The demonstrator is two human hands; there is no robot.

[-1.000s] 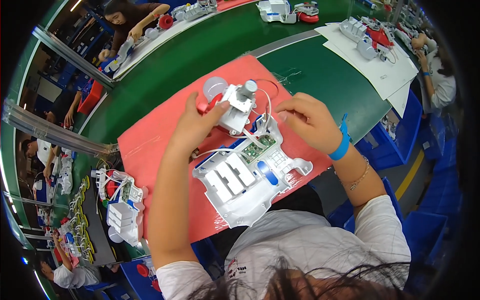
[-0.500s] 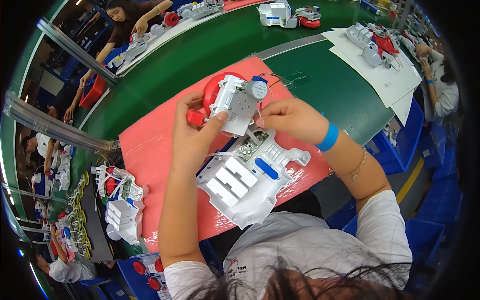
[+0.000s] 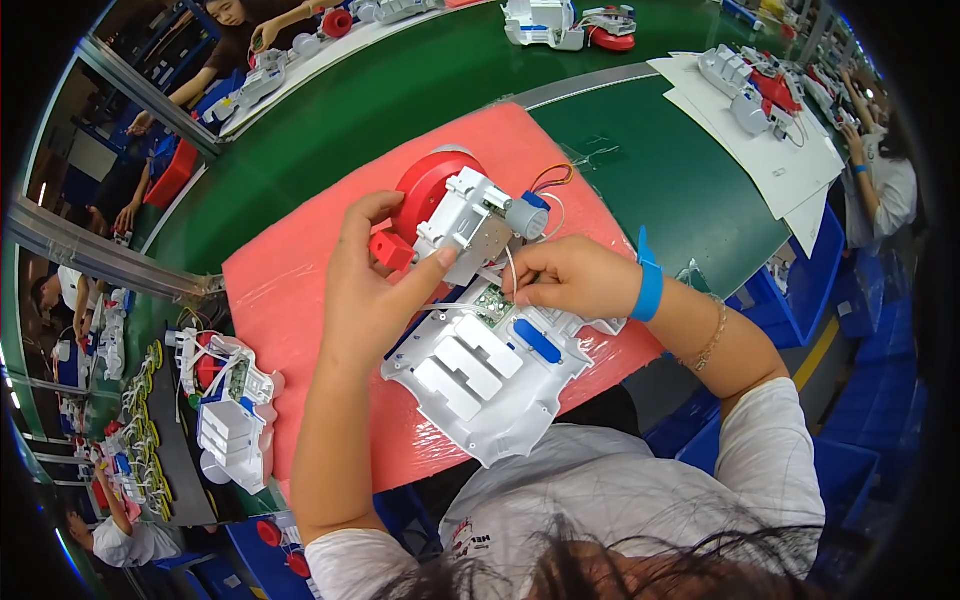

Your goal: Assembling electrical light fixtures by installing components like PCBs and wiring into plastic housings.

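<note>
My left hand (image 3: 368, 285) grips a white plastic motor assembly (image 3: 452, 222) from its left side, thumb across its lower part. The assembly carries a red round part (image 3: 425, 192), a red block (image 3: 391, 251) and a silver motor (image 3: 525, 218) with coloured wires. It is held tilted above an open white housing shell (image 3: 490, 400), which has a blue oval piece (image 3: 538, 341) and white raised bars. Between thumb and fingers, my right hand (image 3: 585, 278) pinches a thin white wire (image 3: 514, 268) close to the green circuit board (image 3: 492, 304). The wire's lower end is hidden by the fingers.
A pink foam mat (image 3: 310, 270) lies under the work. Another half-built unit (image 3: 235, 410) sits at its left edge. White sheets (image 3: 745, 140) with parts are at the right, above a blue bin (image 3: 800, 290). Beyond runs a green conveyor (image 3: 380, 85); other people work nearby.
The motor assembly has tilted, showing more of the red round part. My right hand has moved down with the wire, toward the circuit board. The whole view has shifted slightly.
</note>
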